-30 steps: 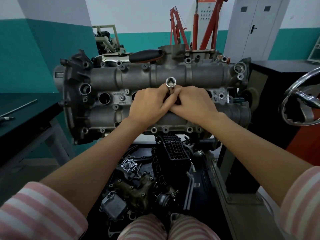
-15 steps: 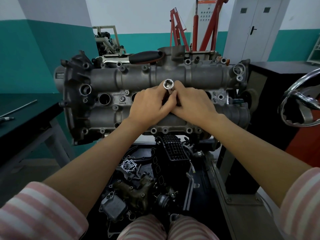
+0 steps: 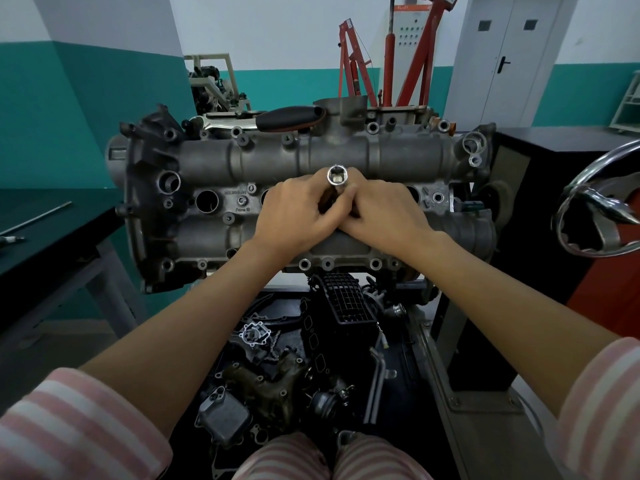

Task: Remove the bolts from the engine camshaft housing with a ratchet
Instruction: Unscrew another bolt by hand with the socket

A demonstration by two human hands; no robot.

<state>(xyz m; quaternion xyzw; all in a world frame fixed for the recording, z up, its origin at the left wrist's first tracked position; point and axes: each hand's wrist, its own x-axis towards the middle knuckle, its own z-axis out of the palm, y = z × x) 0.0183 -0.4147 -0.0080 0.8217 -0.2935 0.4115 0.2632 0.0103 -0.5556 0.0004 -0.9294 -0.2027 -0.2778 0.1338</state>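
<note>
A dark counter (image 3: 52,233) stands at the left, with a thin metal rod (image 3: 34,219) lying on it. Far behind the counter, by the white and green wall, stands a red crane (image 3: 356,60). Right of the crane is a grey door (image 3: 505,60). Well right of the counter is a shiny metal wheel (image 3: 599,209). Low down, right of the counter, lies a pile of dark car parts (image 3: 294,368).

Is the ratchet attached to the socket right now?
No: the chrome socket shows an empty square drive; the black-handled ratchet lies atop the grey housing.
</note>
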